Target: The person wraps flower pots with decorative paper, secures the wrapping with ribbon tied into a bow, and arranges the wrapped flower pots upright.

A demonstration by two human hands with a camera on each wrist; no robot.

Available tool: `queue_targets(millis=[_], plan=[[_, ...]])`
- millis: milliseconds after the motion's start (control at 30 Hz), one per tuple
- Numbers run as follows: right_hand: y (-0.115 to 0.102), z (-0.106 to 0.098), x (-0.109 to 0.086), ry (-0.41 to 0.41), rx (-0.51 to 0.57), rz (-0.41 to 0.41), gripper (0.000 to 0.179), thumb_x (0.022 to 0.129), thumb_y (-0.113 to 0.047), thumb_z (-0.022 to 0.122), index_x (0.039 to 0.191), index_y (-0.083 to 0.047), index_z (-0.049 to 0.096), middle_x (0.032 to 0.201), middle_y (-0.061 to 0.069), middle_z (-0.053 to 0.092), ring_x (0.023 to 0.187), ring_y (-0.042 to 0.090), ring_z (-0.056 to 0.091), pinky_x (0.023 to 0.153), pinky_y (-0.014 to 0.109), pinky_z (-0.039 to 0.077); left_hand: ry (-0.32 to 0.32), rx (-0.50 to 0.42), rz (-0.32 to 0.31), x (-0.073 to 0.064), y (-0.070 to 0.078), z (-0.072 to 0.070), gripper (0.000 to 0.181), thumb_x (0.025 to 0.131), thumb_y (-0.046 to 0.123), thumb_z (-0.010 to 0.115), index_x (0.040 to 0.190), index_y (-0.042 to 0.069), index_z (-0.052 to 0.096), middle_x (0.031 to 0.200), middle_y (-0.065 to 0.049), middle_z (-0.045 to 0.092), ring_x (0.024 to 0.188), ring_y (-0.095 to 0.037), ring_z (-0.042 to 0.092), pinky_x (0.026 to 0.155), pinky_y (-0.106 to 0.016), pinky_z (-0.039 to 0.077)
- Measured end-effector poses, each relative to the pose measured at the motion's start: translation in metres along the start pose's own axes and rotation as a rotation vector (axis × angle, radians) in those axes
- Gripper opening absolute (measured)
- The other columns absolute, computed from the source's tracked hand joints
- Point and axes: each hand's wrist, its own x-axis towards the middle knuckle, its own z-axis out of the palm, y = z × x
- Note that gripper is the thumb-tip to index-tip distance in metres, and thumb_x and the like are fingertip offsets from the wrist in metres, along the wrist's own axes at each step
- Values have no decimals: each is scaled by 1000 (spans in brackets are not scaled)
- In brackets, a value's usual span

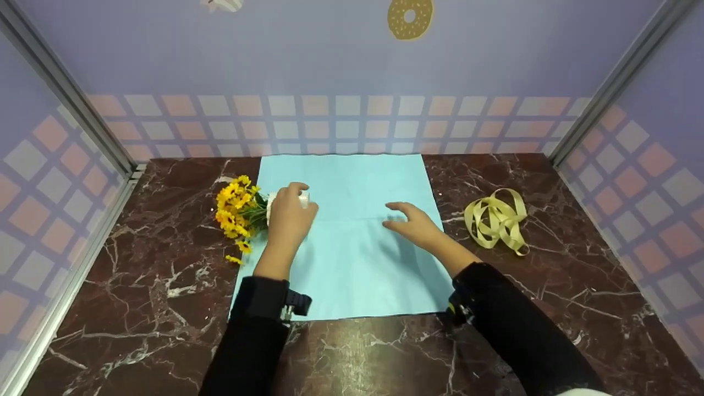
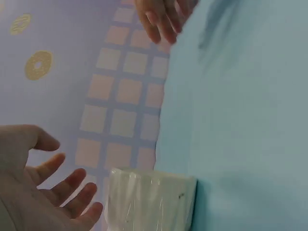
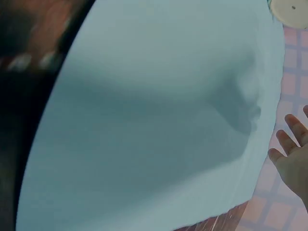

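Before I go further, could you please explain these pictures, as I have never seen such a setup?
There is no robot here, just a person's two bare hands. The wide picture comes from a camera worn on the head; the others come from one on each wrist. A light blue sheet covers part of the dark marbled table. On it a white pot lies sideways, its yellow flowers pointing left. A loosely looped yellow ribbon lies right of the sheet. The left hand is by the pot, the right hand above the sheet; neither appears to hold anything.
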Motion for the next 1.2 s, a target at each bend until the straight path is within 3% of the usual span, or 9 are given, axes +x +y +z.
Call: queue_targets(millis=[100, 167, 267, 400, 500, 633, 867, 1033, 1200], plan=[[17, -5, -2, -7, -80, 14, 60, 95, -29, 62, 146, -4, 42, 149, 19, 38, 140, 35, 30, 113, 51, 25, -109, 342, 84, 7, -10, 1, 60, 92, 21, 61, 145, 5, 40, 145, -21, 38, 133, -40, 33, 110, -53, 28], [28, -7, -4, -11, -135, 30, 61, 94, -26, 64, 145, -1, 41, 149, 22, 37, 139, 38, 29, 114, 51, 23, -173, 492, 129, 11, -17, 0, 72, 89, 22, 66, 150, 3, 32, 153, -22, 28, 141, -41, 19, 115, -55, 13], [39, -10, -5, -5, -210, 51, 63, 93, -25, 66, 144, 3, 41, 149, 26, 35, 139, 41, 28, 114, 52, 21, -253, 653, 178, 15, -24, -2, 91, 84, 24, 75, 154, 2, 22, 158, -22, 14, 145, -43, 2, 116, -57, 1], [45, -12, -6, 39, -258, 99, 65, 91, -23, 68, 142, 6, 42, 149, 29, 31, 139, 43, 26, 114, 53, 21, -337, 817, 214, 19, -30, -3, 100, 82, 20, 78, 156, 3, 12, 160, -22, 5, 145, -43, -8, 116, -55, -1], [49, -13, -6, 56, -264, 150, 67, 90, -21, 69, 144, 6, 39, 152, 29, 27, 140, 43, 24, 114, 53, 21, -341, 895, 236, 22, -35, -2, 85, 92, 7, 65, 155, 2, 9, 160, -23, 7, 145, -42, -4, 116, -55, 1], [52, -13, -3, 10, -327, 180, 71, 89, -24, 71, 143, 10, 38, 152, 31, 25, 140, 45, 23, 114, 53, 20, -291, 959, 253, 23, -42, 0, 69, 98, -4, 51, 155, 0, 12, 158, -23, 16, 145, -41, 11, 117, -53, 4], [44, -15, 5, -56, -509, 197, 70, 89, -30, 72, 138, 12, 45, 146, 33, 35, 135, 48, 29, 113, 53, 24, -201, 1005, 307, 28, -50, 4, 65, 95, -4, 57, 151, -3, 24, 148, -22, 34, 135, -39, 32, 117, -52, 11], [37, -19, 6, -74, -519, 197, 70, 89, -31, 72, 138, 11, 45, 146, 33, 35, 135, 48, 29, 113, 53, 24, -160, 1023, 316, 33, -48, 4, 61, 93, -2, 62, 146, -4, 32, 140, -23, 41, 129, -39, 38, 116, -51, 15], [38, -23, 4, -68, -524, 205, 71, 89, -32, 71, 139, 11, 44, 147, 33, 34, 135, 48, 28, 113, 54, 24, -177, 1044, 354, 38, -44, 4, 57, 93, 0, 62, 142, -6, 35, 134, -24, 43, 126, -40, 40, 116, -52, 15]])
